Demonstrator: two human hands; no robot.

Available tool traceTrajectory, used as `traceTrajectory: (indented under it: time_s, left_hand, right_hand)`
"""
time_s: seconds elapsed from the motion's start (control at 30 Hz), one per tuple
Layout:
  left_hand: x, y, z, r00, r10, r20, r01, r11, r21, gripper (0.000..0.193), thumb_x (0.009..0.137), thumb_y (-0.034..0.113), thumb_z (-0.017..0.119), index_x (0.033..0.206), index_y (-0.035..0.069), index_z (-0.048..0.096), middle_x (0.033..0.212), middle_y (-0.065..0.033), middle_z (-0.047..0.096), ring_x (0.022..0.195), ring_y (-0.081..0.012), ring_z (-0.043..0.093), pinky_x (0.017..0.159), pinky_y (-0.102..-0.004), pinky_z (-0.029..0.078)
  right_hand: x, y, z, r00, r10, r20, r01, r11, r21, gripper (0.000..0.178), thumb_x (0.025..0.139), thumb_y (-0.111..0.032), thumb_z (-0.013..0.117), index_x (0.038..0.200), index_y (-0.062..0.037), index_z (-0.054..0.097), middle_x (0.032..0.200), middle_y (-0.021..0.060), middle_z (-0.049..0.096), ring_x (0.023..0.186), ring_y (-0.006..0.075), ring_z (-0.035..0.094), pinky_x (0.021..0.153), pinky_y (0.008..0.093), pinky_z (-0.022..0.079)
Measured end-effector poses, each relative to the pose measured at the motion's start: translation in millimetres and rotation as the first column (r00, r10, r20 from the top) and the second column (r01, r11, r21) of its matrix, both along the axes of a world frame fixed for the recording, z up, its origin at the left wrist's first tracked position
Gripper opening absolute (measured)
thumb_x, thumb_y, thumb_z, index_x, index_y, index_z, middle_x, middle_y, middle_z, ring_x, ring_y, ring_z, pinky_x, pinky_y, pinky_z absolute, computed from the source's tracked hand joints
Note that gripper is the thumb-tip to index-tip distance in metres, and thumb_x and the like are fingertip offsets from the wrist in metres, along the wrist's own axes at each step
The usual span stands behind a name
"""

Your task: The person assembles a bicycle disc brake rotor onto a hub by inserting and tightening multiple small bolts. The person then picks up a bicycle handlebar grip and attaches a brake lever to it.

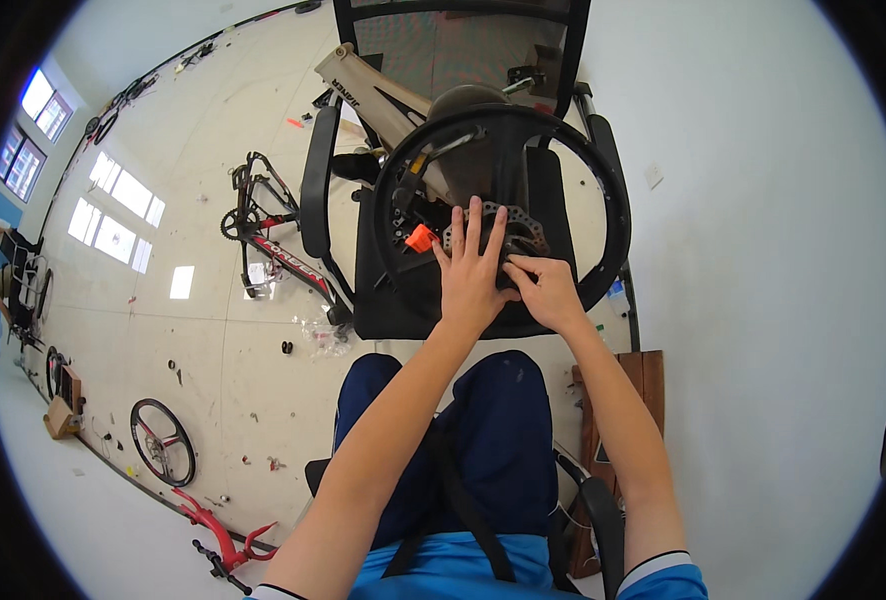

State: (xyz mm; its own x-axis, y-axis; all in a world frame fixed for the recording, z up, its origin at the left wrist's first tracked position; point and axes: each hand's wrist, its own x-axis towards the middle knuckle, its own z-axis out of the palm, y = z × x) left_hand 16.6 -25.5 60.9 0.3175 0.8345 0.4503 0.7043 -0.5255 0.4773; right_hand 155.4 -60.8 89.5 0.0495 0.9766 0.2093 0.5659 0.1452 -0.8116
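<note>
A black bicycle wheel (618,205) lies on the seat of a black office chair (393,312) in front of me. At its hub is a metal brake disc (531,232). My left hand (475,280) rests flat on the disc, its fingers stretched out and apart. Beside it, my right hand (549,295) is closed near the hub's lower right, thumb and forefinger together; what they hold, if anything, is hidden. An orange piece (422,238) sits just left of my left hand. Behind the wheel, a beige bike frame (388,112) leans across the chair.
Left of the chair, a black and red bike frame (281,258) lies on the tiled floor. Farther off are a three-spoke wheel (163,442), a red frame part (218,530) and scattered small parts. A white wall (753,250) rises at the right, near a brown wooden piece (643,385).
</note>
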Motion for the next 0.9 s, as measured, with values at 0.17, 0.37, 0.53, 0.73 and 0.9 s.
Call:
traceTrajectory:
  time_s: [0.17,0.37,0.53,0.73,0.9]
  left_hand:
    - [0,0,1,1.0,-0.002,-0.002,0.002,1.0,-0.018,0.125,0.049,0.028,0.093,0.157,0.022,0.03,0.165,-0.0137,0.017,0.151,-0.0397,0.018,0.106,-0.0703,0.03]
    - [0,0,-1,1.0,0.001,0.007,-0.001,1.0,-0.008,0.125,0.05,0.027,0.093,0.157,0.023,0.03,0.165,-0.0136,0.017,0.151,-0.0395,0.018,0.107,-0.07,0.03]
    - [-1,0,0,1.0,0.001,-0.007,-0.001,1.0,-0.029,0.125,0.05,0.027,0.094,0.157,0.023,0.029,0.165,-0.0131,0.017,0.151,-0.0389,0.017,0.107,-0.0688,0.03]
    - [-16,6,8,0.989,-0.102,0.108,0.104,0.995,-0.008,0.122,0.05,0.022,0.094,0.155,0.013,0.033,0.157,-0.0161,0.031,0.143,-0.041,0.03,0.113,-0.0526,0.032]
    - [-44,30,24,0.908,-0.324,0.265,0.333,0.943,0.01,0.086,0.07,0.012,0.077,0.147,0.004,0.039,0.142,-0.0134,0.046,0.13,-0.035,0.042,0.112,-0.0427,0.034]
  right_hand:
    - [1,2,-12,0.996,-0.06,-0.062,0.056,0.996,-0.071,0.022,0.092,-0.014,0.065,0.105,0.0041,0.068,0.08,0.0206,0.068,0.061,0.0179,0.059,0.061,0.0307,0.048]
    - [0,2,-15,0.994,-0.051,-0.095,0.056,0.997,0.046,0.023,0.093,-0.013,0.066,0.106,0.0045,0.069,0.08,0.0179,0.07,0.059,0.014,0.057,0.058,0.0288,0.047]
    - [-2,1,-9,0.991,-0.07,-0.115,0.067,0.997,-0.024,0.023,0.093,-0.013,0.066,0.106,0.0052,0.069,0.08,0.016,0.072,0.059,0.0118,0.057,0.057,0.0286,0.047]
    - [4,-6,-13,0.971,-0.157,-0.178,0.164,0.986,0.023,0.021,0.092,-0.013,0.069,0.102,0.0051,0.071,0.071,0.0096,0.067,0.056,0.0087,0.052,0.053,0.026,0.043]
    - [14,-26,-10,0.892,-0.421,-0.162,0.432,0.901,0.035,0.018,0.09,-0.012,0.072,0.088,0.004,0.066,0.061,-0.0012,0.047,0.056,0.0053,0.039,0.051,0.0234,0.033]
